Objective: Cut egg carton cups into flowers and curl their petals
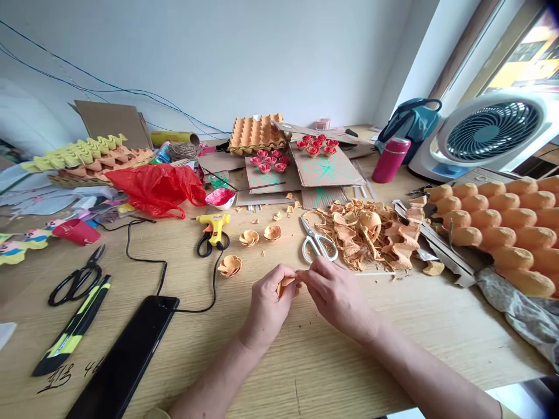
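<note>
My left hand (271,295) is closed around an orange egg-carton flower (286,283), mostly hidden by the fingers. Pinched at the flower's edge, my right hand (336,292) meets the left fingertips; I cannot make out whether it grips a petal or a small piece. Three finished-looking paper flowers lie to the left: one flower (229,266) nearest, with a second (249,238) and a third (273,233) behind it. White-handled scissors (318,241) rest just beyond my right hand. A yellow hot glue gun (213,226) sits over dark-handled scissors at the left.
Carton scraps (367,233) are heaped at the right, near orange egg trays (506,221). Red painted flowers (317,144) stand on cardboard (327,169) at the back. At left lie a black phone (126,355), a utility knife (74,326), black scissors (78,279) and a red bag (157,189).
</note>
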Action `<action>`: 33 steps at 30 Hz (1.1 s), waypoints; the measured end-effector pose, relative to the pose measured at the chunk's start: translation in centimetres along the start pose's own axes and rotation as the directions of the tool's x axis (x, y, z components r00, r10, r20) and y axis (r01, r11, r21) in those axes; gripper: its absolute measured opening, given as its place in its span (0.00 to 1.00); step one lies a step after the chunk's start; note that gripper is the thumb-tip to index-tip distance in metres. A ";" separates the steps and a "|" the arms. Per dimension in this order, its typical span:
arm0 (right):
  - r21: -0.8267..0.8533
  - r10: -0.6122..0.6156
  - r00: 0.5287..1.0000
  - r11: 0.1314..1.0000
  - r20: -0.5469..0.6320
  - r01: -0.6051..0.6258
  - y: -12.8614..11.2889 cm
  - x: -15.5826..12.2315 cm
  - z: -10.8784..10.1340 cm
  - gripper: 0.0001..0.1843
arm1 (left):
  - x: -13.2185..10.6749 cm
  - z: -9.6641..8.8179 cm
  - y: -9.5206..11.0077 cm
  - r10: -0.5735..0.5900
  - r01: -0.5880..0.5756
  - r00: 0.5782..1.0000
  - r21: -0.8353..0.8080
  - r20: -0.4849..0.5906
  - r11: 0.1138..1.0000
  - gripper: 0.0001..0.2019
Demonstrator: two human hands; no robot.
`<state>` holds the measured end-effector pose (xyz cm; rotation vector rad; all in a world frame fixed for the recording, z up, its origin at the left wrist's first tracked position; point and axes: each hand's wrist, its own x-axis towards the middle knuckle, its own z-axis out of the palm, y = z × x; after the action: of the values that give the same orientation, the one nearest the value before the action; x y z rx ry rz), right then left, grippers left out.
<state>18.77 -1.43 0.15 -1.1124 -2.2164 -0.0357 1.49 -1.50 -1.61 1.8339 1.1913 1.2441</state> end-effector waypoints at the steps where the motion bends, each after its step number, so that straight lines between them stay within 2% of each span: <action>1: -0.027 -0.025 1.000 0.999 -0.010 0.025 0.0 0.1 -0.1 0.14 | 0.0 0.0 0.0 0.000 0.000 1.000 -0.018 -0.004 1.000 0.05; 3: -0.012 -0.039 0.999 0.999 -0.029 0.039 0.0 0.2 -0.2 0.13 | 0.0 0.0 -0.1 0.027 -0.027 0.999 -0.007 -0.020 1.000 0.05; 5: 0.073 -0.020 0.999 0.997 -0.045 0.023 0.0 0.1 -0.3 0.11 | -0.1 -0.1 0.0 0.097 -0.095 0.994 0.047 -0.046 0.994 0.08; 7: 0.119 -0.010 0.998 0.993 -0.066 0.018 0.1 -0.2 -0.2 0.10 | -0.2 -0.1 0.1 0.189 -0.183 0.981 0.093 -0.050 0.979 0.10; 9: 0.131 -0.016 0.997 0.991 -0.075 0.025 0.5 -0.5 0.0 0.10 | -0.3 -0.2 0.2 0.219 -0.214 0.975 0.115 -0.032 0.970 0.11; 14: 0.079 -0.046 0.995 0.995 -0.087 0.053 1.2 -0.8 0.6 0.09 | -0.3 0.1 0.3 0.094 -0.092 0.996 0.113 -0.005 0.989 0.10; 20: -0.048 -0.141 0.989 0.989 -0.053 0.138 1.2 -0.9 0.4 0.11 | -0.5 0.6 -0.1 -0.040 0.041 0.999 -0.139 0.007 0.989 0.04; 26: 0.106 -0.041 0.995 0.993 -0.089 0.050 1.0 -0.8 0.4 0.12 | -0.4 0.1 0.0 0.101 -0.101 0.995 0.030 -0.019 0.994 0.09; 33: 0.117 -0.041 0.996 0.992 -0.078 0.050 1.0 -0.8 0.5 0.11 | -0.4 0.0 0.3 0.077 -0.077 0.997 0.054 0.005 0.996 0.10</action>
<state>19.60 -1.23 -0.94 -0.9799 -2.1470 0.0333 1.50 -2.03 -1.47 1.9369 1.1735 1.2616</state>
